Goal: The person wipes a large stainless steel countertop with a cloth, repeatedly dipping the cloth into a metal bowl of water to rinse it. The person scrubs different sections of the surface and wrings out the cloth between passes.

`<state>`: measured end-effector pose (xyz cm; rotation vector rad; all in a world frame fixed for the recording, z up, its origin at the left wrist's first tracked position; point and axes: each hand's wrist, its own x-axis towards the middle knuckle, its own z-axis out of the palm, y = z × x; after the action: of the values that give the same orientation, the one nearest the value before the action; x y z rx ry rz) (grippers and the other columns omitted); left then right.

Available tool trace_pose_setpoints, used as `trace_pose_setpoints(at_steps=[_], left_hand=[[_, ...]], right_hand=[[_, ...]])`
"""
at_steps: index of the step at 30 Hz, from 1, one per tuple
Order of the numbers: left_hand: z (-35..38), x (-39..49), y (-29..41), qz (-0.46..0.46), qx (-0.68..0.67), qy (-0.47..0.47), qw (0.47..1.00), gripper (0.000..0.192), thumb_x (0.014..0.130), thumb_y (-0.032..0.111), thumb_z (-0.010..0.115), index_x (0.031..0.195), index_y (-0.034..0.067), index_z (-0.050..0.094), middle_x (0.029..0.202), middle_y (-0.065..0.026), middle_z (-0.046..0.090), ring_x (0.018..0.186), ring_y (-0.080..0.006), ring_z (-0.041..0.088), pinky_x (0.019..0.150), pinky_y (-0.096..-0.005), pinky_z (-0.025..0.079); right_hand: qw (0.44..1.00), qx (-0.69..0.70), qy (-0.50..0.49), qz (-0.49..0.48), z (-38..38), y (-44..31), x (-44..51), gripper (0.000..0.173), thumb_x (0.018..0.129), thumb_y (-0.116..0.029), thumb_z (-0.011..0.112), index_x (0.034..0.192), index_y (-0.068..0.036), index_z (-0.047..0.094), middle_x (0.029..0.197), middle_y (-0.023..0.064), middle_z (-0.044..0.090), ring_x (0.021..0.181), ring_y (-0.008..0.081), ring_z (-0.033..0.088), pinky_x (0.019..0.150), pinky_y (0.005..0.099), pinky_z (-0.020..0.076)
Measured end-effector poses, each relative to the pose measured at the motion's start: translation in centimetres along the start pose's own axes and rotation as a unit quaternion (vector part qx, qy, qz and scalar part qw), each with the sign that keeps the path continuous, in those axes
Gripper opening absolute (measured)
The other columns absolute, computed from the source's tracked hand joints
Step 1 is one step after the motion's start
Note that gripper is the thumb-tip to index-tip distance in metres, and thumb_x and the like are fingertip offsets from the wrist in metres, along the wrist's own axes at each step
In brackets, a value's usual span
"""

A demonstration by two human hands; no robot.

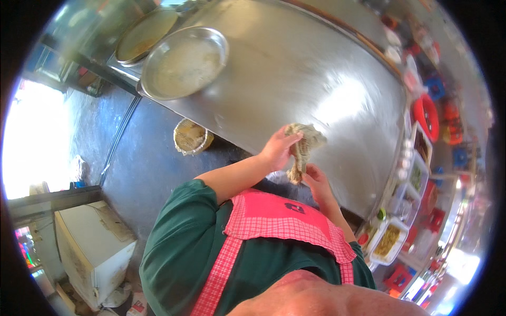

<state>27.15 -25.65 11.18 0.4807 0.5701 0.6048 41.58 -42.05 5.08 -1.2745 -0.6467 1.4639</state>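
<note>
A crumpled beige-grey cloth [304,144] hangs over the front edge of a stainless-steel worktop [284,79]. My left hand [279,147] grips its upper part, with the thumb lying across the folds. Lower down, my right hand [315,179] pinches the cloth's bunched end between thumb and fingers. Bright light reflects off the steel just beyond the cloth. Both hands are close in front of my red checked apron [276,215].
A wide metal basin [148,81] of cloudy liquid stands at the worktop's left end, beside another large round pan [122,57]. Below the edge is a lined bin [178,138]. Food containers [400,252] and a red basin [431,130] line the right side. A white cabinet [91,237] stands at lower left.
</note>
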Motion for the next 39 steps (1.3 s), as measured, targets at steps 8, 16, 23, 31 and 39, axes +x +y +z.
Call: trace_pose_setpoints(at_steps=[8, 16, 23, 31, 39], left_hand=[[-19.9, 4.6, 27.9, 0.202, 0.4, 0.265, 0.853, 0.023, 0.094, 0.018, 0.065, 0.109, 0.002, 0.06, 0.093, -0.0084, 0.068, 0.074, -0.0139, 0.063, 0.062, -0.0287, 0.052], [-35.7, 12.8, 36.5, 0.102, 0.63, 0.399, 0.658, 0.046, 0.092, 0.015, 0.058, 0.137, 0.011, 0.048, 0.144, -0.0232, 0.045, 0.122, -0.0388, 0.056, 0.094, -0.0455, 0.053], [-36.9, 15.7, 35.2, -0.046, 0.843, 0.187, 0.503, 0.063, 0.09, 0.025, 0.063, 0.149, 0.022, 0.042, 0.138, -0.0159, 0.055, 0.125, -0.0373, 0.055, 0.105, -0.0479, 0.044], [-28.4, 13.2, 32.2, 0.002, 0.287, 0.183, 0.94, 0.053, 0.083, 0.007, 0.068, 0.131, 0.004, 0.046, 0.096, -0.0155, 0.064, 0.079, -0.0252, 0.061, 0.07, -0.0425, 0.05], [-24.7, 9.5, 31.6, 0.217, 0.522, 0.236, 0.79, 0.027, 0.081, 0.017, 0.07, 0.105, 0.005, 0.063, 0.092, -0.0175, 0.069, 0.084, -0.0322, 0.067, 0.079, -0.0411, 0.053]], right_hand=[[0.991, -0.124, 0.029, -0.047, 19.0, -12.0, 23.7, 0.017, 0.098, -0.019, 0.057, 0.105, -0.004, 0.061, 0.086, -0.0008, 0.056, 0.077, 0.008, 0.049, 0.068, 0.0245, 0.041], [0.911, -0.373, 0.045, -0.168, 26.9, -10.1, 45.3, 0.036, 0.086, -0.013, 0.07, 0.12, -0.008, 0.062, 0.108, 0.0101, 0.065, 0.105, 0.023, 0.061, 0.09, 0.0332, 0.0483], [0.677, -0.731, -0.084, -0.011, 27.5, -7.0, 48.0, 0.051, 0.081, -0.013, 0.065, 0.131, -0.01, 0.057, 0.129, 0.0202, 0.059, 0.121, 0.039, 0.054, 0.103, 0.0428, 0.0447], [0.978, 0.168, 0.071, 0.097, 31.8, -5.6, 48.7, 0.03, 0.095, -0.029, 0.061, 0.117, -0.008, 0.06, 0.109, 0.013, 0.065, 0.101, 0.0267, 0.062, 0.082, 0.0415, 0.0531], [0.925, 0.369, -0.078, 0.049, 32.4, 1.9, 54.0, 0.024, 0.094, -0.031, 0.06, 0.106, -0.01, 0.062, 0.097, 0.0087, 0.065, 0.085, 0.0241, 0.064, 0.07, 0.0368, 0.0536]])
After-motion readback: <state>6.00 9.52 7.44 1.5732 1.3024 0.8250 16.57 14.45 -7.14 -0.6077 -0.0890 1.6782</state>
